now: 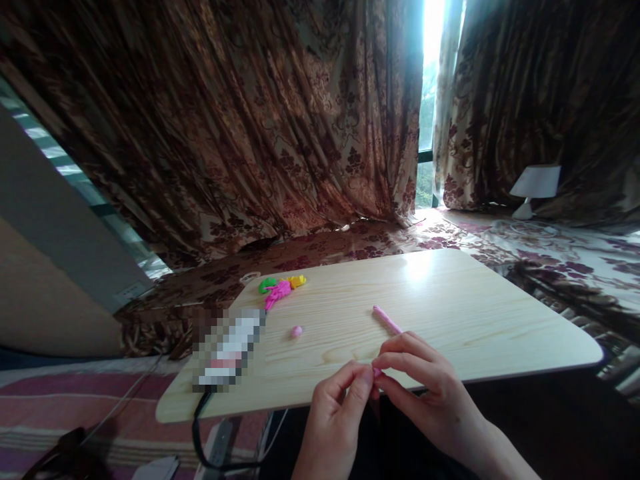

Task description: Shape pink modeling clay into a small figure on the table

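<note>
Between the fingertips of both hands, at the table's near edge, is a small piece of pink modelling clay, mostly hidden. My left hand pinches it with thumb and forefinger. My right hand has its thumb and fingers closed on the other side of it. Just beyond my right hand lies a pink clay roll, its near end partly covered by the fingers. Farther left, a small pink clay ball rests apart on the pale wooden table.
Green, magenta and yellow lumps sit together at the far left. A blurred-out object lies near the left edge, with a black cable hanging from it. Curtains and a white lamp stand behind.
</note>
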Motion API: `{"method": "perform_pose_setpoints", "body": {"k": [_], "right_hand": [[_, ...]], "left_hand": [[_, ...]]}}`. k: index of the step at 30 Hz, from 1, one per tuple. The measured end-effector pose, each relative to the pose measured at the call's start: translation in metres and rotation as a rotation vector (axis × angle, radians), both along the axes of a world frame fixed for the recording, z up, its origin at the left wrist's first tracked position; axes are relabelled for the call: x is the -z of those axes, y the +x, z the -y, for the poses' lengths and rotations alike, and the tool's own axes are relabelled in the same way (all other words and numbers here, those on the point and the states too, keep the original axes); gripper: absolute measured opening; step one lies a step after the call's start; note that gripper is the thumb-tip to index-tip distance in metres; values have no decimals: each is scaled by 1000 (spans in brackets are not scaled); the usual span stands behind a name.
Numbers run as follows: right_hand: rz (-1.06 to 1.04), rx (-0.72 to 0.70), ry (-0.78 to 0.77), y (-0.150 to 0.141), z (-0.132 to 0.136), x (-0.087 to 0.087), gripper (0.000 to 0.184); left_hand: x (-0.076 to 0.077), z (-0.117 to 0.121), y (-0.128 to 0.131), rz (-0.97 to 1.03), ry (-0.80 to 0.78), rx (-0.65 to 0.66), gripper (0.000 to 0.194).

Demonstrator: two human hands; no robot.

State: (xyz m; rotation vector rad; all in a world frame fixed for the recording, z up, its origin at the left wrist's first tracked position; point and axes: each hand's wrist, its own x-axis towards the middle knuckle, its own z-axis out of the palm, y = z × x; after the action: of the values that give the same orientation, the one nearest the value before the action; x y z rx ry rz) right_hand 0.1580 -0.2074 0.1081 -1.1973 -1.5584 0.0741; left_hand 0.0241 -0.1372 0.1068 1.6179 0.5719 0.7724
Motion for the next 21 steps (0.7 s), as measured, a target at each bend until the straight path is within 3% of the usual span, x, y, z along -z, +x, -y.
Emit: {"method": "perform_pose_setpoints", "body": {"k": [4,10,14,17,21], "right_hand": [[13,5,-5,0,0,0,11],[31,-21,-15,4,3,2,25],[40,-32,-38,4,3,1,11],[44,-26,-65,4,2,0,12],[39,-12,-70,2,1,1,14]], "left_hand": [[0,0,-1,-1,-7,6,31],[3,1,-1,22,-54,-11,29],[4,3,-1,54,-58,-59,28],[3,3,0,35,-55,-87,29],[1,2,-1,-22,-25,-23,34]]}}
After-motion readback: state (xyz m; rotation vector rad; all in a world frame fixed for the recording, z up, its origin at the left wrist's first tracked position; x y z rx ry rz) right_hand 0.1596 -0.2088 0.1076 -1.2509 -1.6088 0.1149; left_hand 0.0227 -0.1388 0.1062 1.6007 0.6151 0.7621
